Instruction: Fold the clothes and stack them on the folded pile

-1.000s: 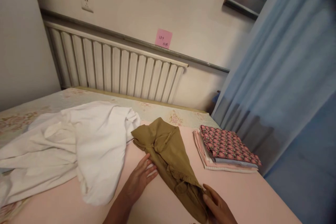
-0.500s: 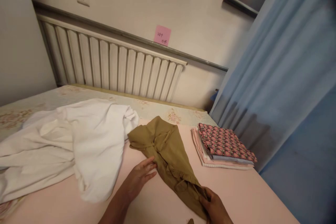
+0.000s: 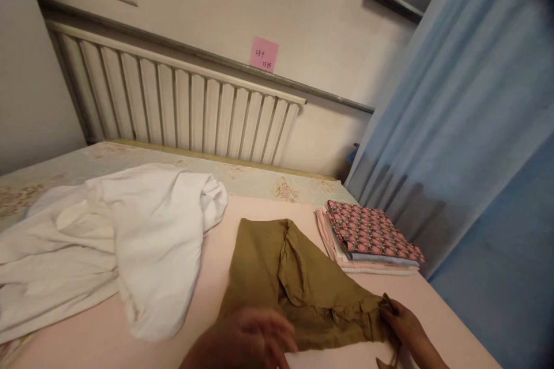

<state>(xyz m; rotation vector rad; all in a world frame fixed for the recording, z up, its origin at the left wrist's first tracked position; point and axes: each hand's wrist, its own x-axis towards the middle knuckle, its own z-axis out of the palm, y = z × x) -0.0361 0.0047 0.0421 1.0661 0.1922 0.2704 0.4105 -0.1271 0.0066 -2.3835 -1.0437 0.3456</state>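
Note:
An olive-brown garment (image 3: 259, 259) lies on the bed, with a gathered band and thin ties along its near right side. I cannot tell its exact kind. My right hand (image 3: 404, 323) pinches the band at the garment's right end, and a dark tie end hangs below the hand. Low in the middle, my left hand (image 3: 255, 337) hovers at the garment's near edge, blurred by motion. Its fingers look outstretched, with nothing visible in them. Whether it touches the cloth I cannot tell.
A crumpled white cloth (image 3: 156, 253) covers the bed's left part. At right sits a folded stack topped by a pink-and-black patterned cloth (image 3: 372, 230). A radiator (image 3: 186, 104) runs along the wall, and a blue curtain (image 3: 454, 127) hangs at right.
The garment has been swung round and spread wider, its far end now nearer. My right hand has moved right with the band. My left hand has come nearer and slightly right.

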